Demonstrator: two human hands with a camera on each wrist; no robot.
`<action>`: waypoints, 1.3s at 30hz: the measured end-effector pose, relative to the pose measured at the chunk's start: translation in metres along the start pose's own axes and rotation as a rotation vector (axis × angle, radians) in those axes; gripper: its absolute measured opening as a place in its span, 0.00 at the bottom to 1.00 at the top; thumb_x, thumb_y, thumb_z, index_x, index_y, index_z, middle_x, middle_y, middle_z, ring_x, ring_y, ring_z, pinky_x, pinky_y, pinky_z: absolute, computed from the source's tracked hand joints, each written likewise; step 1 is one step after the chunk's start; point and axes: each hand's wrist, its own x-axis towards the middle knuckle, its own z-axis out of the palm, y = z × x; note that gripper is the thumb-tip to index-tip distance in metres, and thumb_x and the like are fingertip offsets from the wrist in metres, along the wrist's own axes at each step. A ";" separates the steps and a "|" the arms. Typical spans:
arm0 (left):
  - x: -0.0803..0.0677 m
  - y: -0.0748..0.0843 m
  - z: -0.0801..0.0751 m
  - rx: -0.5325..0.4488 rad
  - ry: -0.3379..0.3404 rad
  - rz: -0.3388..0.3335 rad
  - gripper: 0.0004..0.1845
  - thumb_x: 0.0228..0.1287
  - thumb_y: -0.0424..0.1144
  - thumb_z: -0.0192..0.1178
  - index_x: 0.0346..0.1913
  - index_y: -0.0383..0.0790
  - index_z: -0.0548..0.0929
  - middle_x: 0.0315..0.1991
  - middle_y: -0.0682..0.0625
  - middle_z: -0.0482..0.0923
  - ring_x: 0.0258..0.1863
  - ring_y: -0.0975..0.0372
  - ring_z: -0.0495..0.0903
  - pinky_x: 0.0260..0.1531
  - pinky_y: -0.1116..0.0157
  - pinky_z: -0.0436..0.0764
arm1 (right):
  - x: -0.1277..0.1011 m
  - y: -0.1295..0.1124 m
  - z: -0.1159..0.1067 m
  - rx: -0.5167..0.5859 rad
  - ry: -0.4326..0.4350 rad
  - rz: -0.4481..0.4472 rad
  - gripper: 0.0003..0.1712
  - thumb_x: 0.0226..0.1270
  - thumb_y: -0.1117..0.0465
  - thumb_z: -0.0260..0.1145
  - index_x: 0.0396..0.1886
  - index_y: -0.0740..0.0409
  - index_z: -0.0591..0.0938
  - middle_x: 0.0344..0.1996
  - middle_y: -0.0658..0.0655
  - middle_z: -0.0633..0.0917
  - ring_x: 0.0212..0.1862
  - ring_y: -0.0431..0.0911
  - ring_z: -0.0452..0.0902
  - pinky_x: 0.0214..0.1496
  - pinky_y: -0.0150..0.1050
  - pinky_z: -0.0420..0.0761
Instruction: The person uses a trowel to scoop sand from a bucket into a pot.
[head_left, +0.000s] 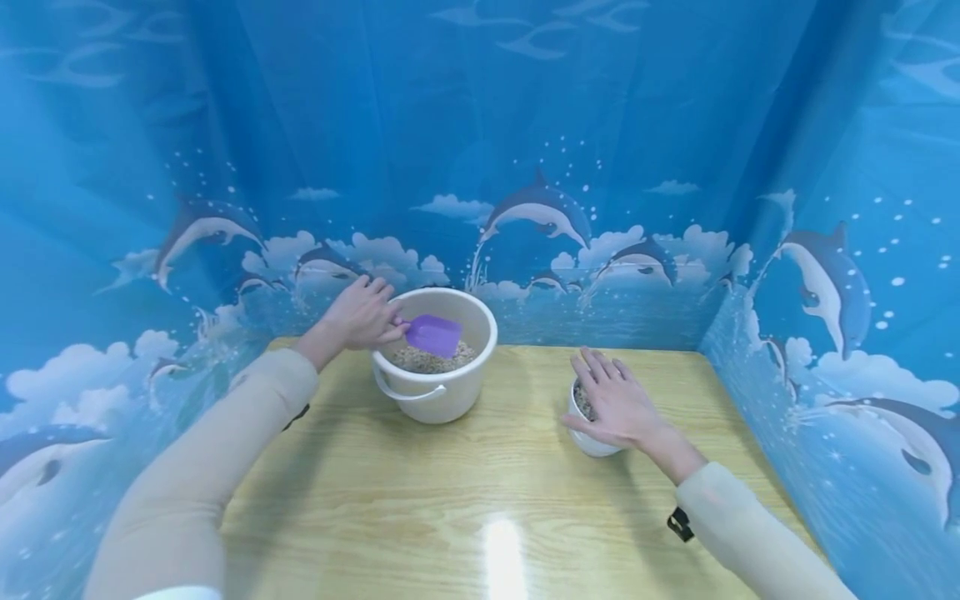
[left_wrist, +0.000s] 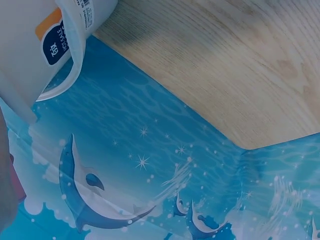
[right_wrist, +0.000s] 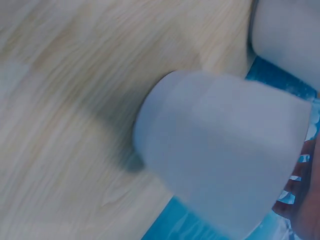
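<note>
**Purple scoop over bucket, palm on cup**

Wooden table (head_left: 465, 500), dolphin-print blue curtain (head_left: 525, 125) on three sides. Left hand (head_left: 362, 315) pinches purple scoop (head_left: 433, 334) over grain in white bucket (head_left: 435, 392), far left of centre. Right hand (head_left: 617, 400), fingers straight, lies flat on small white cup (head_left: 592, 439), hiding most of its contents. Right wrist view blurred; scoop handle hidden by fingers.

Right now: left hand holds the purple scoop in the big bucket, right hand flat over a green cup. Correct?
Not quite: the cup is white, not green, as the head view shows. The rest holds: the left hand holds the purple scoop in the bucket, and the right hand lies flat over the cup.
</note>
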 end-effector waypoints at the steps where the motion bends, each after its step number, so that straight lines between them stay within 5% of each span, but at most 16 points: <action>1: 0.000 0.000 0.000 0.004 0.000 0.002 0.30 0.79 0.64 0.47 0.55 0.40 0.83 0.46 0.40 0.83 0.48 0.49 0.78 0.51 0.50 0.78 | 0.003 -0.003 0.000 0.011 0.002 -0.008 0.62 0.69 0.26 0.60 0.85 0.62 0.53 0.85 0.67 0.53 0.85 0.64 0.52 0.83 0.66 0.57; 16: 0.005 -0.003 0.000 0.055 -0.009 0.054 0.28 0.77 0.65 0.50 0.50 0.41 0.83 0.47 0.40 0.83 0.51 0.47 0.78 0.57 0.47 0.77 | 0.049 -0.047 -0.012 0.012 0.008 -0.039 0.66 0.67 0.15 0.46 0.87 0.56 0.47 0.87 0.64 0.48 0.87 0.63 0.48 0.85 0.65 0.53; 27: 0.013 -0.005 0.001 0.121 0.001 0.114 0.27 0.77 0.64 0.49 0.52 0.43 0.83 0.58 0.37 0.82 0.60 0.45 0.77 0.67 0.45 0.75 | 0.074 -0.067 -0.018 0.015 0.041 -0.046 0.63 0.68 0.19 0.51 0.87 0.56 0.49 0.87 0.63 0.46 0.87 0.62 0.46 0.85 0.65 0.51; 35: 0.019 -0.003 0.000 0.204 0.008 0.144 0.28 0.77 0.66 0.48 0.47 0.44 0.82 0.52 0.40 0.83 0.54 0.48 0.77 0.60 0.49 0.75 | 0.092 -0.074 -0.022 0.008 0.073 -0.046 0.61 0.70 0.21 0.51 0.86 0.58 0.50 0.86 0.65 0.48 0.86 0.63 0.49 0.85 0.65 0.52; 39: 0.020 -0.003 0.000 0.243 -0.010 0.143 0.29 0.77 0.67 0.48 0.46 0.43 0.81 0.49 0.42 0.83 0.51 0.50 0.76 0.55 0.51 0.75 | 0.102 -0.078 -0.026 -0.007 0.094 -0.053 0.62 0.71 0.17 0.40 0.86 0.58 0.49 0.86 0.67 0.52 0.86 0.64 0.51 0.84 0.65 0.54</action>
